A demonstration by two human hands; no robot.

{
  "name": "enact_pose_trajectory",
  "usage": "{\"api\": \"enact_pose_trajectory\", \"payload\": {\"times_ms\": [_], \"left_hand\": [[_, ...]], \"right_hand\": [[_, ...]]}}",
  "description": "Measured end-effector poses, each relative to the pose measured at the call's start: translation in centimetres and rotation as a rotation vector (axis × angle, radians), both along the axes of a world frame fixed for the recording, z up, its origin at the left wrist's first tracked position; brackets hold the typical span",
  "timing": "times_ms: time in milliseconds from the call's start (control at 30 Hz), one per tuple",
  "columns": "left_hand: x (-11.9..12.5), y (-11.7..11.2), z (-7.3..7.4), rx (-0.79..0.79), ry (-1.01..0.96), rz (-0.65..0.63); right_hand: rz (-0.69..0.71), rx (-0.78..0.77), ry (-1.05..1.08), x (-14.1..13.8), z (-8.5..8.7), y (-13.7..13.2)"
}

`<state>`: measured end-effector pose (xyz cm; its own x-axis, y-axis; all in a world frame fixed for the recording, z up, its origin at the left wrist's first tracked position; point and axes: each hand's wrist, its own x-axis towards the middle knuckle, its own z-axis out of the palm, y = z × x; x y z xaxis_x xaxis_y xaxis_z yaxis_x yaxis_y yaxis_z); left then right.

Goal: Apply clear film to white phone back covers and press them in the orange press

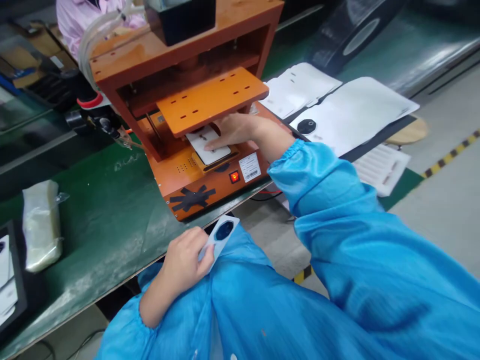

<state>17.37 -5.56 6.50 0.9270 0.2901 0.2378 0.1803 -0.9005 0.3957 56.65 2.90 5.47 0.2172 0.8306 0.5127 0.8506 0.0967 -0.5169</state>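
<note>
Press (213,102), upper centre: smooth, painted-looking metal, satin sheen. Panel (217,244), lower centre: smooth, matt, with glossy dark oval (224,230). Surface (101,210), left: smooth, scuffed, semi-gloss. Sleeve (330,190), right: shiny, creased cloth. Bag (42,225), far left: clear, glossy plastic.

One orange press (213,102), two blue sleeves (318,172) (129,320), one handheld panel (213,243)
</note>
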Motion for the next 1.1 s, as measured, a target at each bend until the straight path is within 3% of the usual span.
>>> {"api": "enact_pose_trajectory", "payload": {"times_ms": [67, 133, 267, 300, 367, 500, 800, 967, 1100], "left_hand": [[0.5, -0.3, -0.5, 0.093, -0.033, 0.003], [0.5, -0.3, -1.1, 0.161, -0.076, 0.041], [0.2, 0.3, -2.0, 0.22, -0.082, 0.077], [0.2, 0.5, -2.2, 0.235, -0.065, 0.08], [0.3, 0.8, -2.6, 0.273, -0.033, 0.084], [0.6, 1.1, -2.9, 0.323, -0.02, 0.095], [0.6, 0.8, -3.3, 0.349, -0.005, 0.143], [0.8, 0.8, -3.9, 0.328, -0.016, 0.21], [0.4, 1.2, -3.9, 0.217, -0.134, 0.188]], "right_hand": [[-0.015, 0.027, -0.009, -1.6, 0.2, -3.5], [-0.169, 0.191, 0.033, -3.0, -0.6, -8.3], [-0.723, 0.47, 0.125, -4.7, -5.2, -17.7], [-0.789, 0.487, 0.126, -4.9, -6.6, -19.2], [-0.783, 0.453, 0.049, -5.4, -8.7, -20.9], [-0.584, 0.295, -0.177, -6.5, -10.6, -20.8], [-0.592, 0.293, -0.226, -6.4, -11.2, -20.4], [-0.567, 0.207, -0.258, -5.9, -10.5, -20.4], [-0.529, 0.306, -0.096, -7.1, -8.8, -20.5]]}}
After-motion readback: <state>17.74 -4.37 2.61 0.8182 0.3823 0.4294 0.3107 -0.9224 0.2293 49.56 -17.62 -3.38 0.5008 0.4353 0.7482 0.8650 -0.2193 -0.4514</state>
